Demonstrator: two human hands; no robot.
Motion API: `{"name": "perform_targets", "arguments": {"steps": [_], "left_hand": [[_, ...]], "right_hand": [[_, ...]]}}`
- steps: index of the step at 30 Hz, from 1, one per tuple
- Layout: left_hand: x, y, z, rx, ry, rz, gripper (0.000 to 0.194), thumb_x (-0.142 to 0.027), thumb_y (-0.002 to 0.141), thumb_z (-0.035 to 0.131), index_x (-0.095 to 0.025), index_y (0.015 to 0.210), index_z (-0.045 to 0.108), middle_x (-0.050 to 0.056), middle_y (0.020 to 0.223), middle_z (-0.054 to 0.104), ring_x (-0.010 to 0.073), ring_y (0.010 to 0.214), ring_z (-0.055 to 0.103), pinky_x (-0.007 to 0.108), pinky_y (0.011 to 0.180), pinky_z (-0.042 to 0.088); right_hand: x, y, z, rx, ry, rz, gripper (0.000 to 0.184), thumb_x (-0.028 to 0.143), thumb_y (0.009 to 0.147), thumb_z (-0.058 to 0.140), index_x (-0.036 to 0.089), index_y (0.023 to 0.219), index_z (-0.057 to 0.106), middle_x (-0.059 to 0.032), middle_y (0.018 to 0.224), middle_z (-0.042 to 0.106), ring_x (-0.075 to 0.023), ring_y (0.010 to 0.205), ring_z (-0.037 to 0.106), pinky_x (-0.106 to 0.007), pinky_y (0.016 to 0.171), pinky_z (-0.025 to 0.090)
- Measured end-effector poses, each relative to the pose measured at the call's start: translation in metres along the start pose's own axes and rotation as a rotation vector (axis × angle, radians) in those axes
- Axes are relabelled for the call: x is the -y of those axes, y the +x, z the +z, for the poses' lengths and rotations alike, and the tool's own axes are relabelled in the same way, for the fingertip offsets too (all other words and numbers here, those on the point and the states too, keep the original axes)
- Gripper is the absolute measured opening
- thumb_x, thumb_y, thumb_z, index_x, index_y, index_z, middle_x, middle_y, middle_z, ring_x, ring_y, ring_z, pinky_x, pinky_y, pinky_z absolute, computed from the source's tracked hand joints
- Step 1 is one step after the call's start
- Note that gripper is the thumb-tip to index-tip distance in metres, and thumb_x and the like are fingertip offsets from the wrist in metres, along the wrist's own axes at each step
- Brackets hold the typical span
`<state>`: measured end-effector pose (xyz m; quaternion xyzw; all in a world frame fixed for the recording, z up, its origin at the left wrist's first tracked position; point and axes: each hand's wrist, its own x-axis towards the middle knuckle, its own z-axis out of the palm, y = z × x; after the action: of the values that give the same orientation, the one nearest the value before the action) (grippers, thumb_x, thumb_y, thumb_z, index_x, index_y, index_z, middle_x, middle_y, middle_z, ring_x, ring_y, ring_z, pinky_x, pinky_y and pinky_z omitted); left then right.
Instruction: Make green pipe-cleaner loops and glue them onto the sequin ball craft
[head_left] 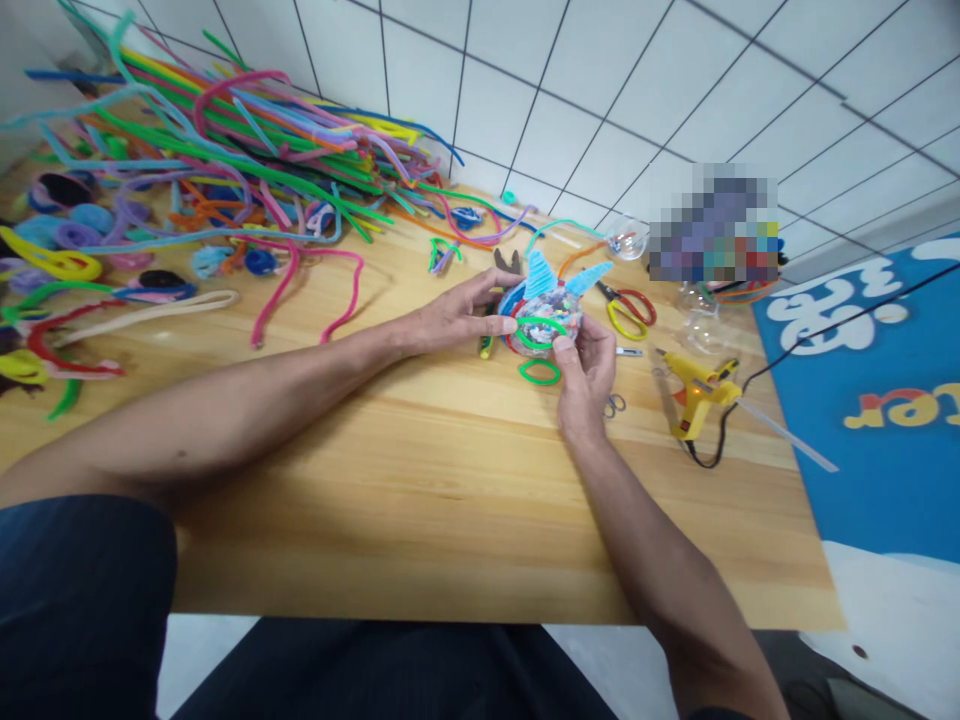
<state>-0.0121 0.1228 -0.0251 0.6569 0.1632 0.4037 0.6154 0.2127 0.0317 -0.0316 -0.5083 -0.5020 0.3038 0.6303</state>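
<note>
Between my hands is a round pipe-cleaner craft piece (561,302) in mixed colours, with two light blue pointed ear shapes on its far side. A green pipe-cleaner loop (541,345) lies across its near face. My right hand (587,372) grips the piece from the right, thumb on its near edge. On the left side, my left hand (459,312) holds it with the thumb at the green loop; the other fingers are partly hidden. Just below the piece shows a second green loop (539,373), and I cannot tell whether it is attached.
A yellow hot glue gun (699,392) with a cord stands at the right. Scissors with red and yellow handles (631,308) lie beyond my right hand. Loose pipe cleaners (247,140) heap over the far left. Small scissors (615,405) and clear plastic balls (627,238) are nearby.
</note>
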Motion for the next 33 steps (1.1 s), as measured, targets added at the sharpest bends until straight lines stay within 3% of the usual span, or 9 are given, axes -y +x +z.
{"name": "perform_targets", "arguments": {"steps": [33], "left_hand": [[0.0028,0.0007,-0.0015,0.014,0.024,0.021,0.061,-0.048,0.092,0.093,-0.026,0.143,0.067,0.011,0.151,0.068,0.0323,0.140,0.068,0.052,0.123,0.053]], "right_hand": [[-0.0023,0.0006,-0.0008,0.006,-0.008,-0.017,0.054,0.059,0.089,0.087,0.029,0.130,0.068,-0.0054,0.129,0.077,-0.0255,0.119,0.073,-0.050,0.114,0.058]]}}
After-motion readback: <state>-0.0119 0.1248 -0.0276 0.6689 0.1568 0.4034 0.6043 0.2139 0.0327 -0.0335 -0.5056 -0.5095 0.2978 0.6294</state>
